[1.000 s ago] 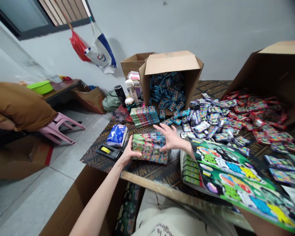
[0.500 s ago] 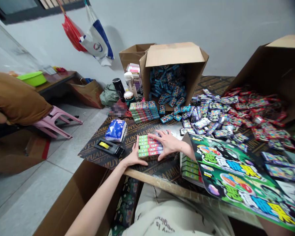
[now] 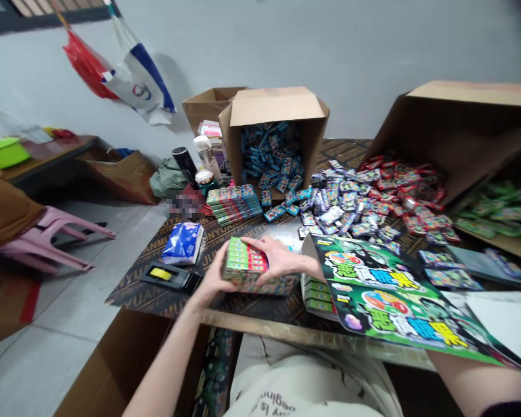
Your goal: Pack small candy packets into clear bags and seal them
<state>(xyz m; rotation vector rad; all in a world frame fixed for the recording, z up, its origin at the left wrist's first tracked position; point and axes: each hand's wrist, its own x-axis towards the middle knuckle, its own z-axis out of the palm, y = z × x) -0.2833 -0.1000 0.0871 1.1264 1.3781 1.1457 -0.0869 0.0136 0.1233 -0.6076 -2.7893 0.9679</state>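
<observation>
Both left hand [image 3: 212,277] and right hand [image 3: 278,258] clamp fingers on boxes [image 3: 245,265] near the table edge [image 3: 286,331].

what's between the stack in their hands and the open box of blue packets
In the head view, a second stack of flat boxes and a few loose blue packets lie on the patterned mat between the held stack and the open cardboard box.
</observation>
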